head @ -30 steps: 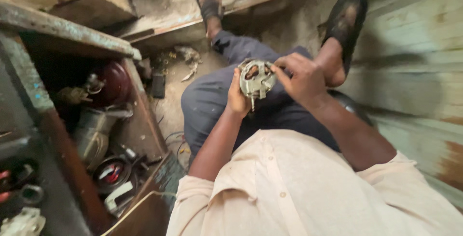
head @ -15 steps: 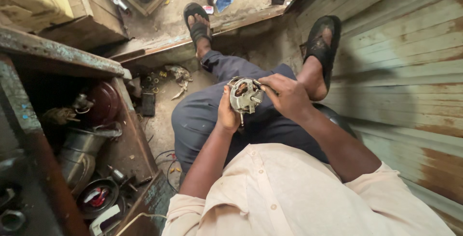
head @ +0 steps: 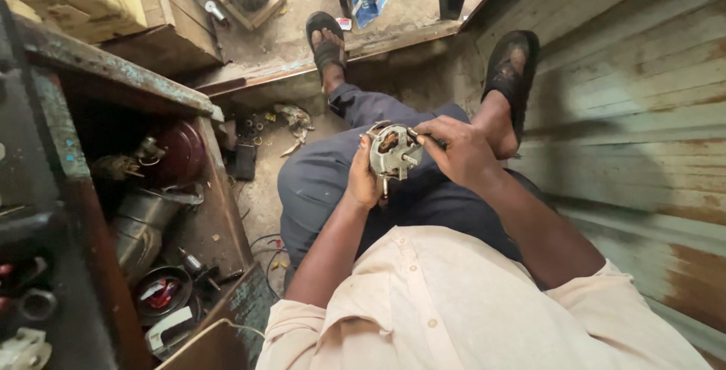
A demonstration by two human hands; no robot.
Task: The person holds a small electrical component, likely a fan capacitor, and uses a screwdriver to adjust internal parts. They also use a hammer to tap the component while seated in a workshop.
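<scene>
Inside the wooden crate, a red tank beside a steel canister.

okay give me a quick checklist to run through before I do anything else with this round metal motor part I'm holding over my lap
1. Left hand cupping the round metal motor part from its left side: ok.
2. Right hand on the part's right edge, fingers at the rim: ok.
3. Part held over the lap, above the dark trousers: ok.
4. Part's face turned up into view: ok.
5. Copper windings undamaged: cannot tell, too small.
6. Any tool in the right hand: cannot tell, fingers hide it.
</scene>
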